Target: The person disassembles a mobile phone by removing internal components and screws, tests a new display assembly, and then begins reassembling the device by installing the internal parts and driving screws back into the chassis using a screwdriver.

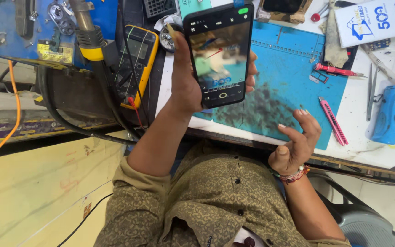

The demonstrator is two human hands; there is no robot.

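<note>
Fingers [251,68] of the left hand [186,77] wrap round a black phone [219,54], pinching its sides and holding it up in the upper middle of the frame. Its screen is lit and looks like a camera view of the desk below. Lower right, the right hand [298,139] holds nothing — its fingers are curled and a little spread, above the near edge of the blue mat [293,77].

It looks like the phone's camera is being tried out. A tap on the screen would come next, I think, and that needs the free hand to reach up while the other keeps the phone steady.

Under the hands lies the mat on a white worktable [362,146]. A pink cutter [333,121] and tweezers [371,91] lie to the right — a yellow meter [138,64] sits at the upper left. It is a crowded repair bench.
</note>
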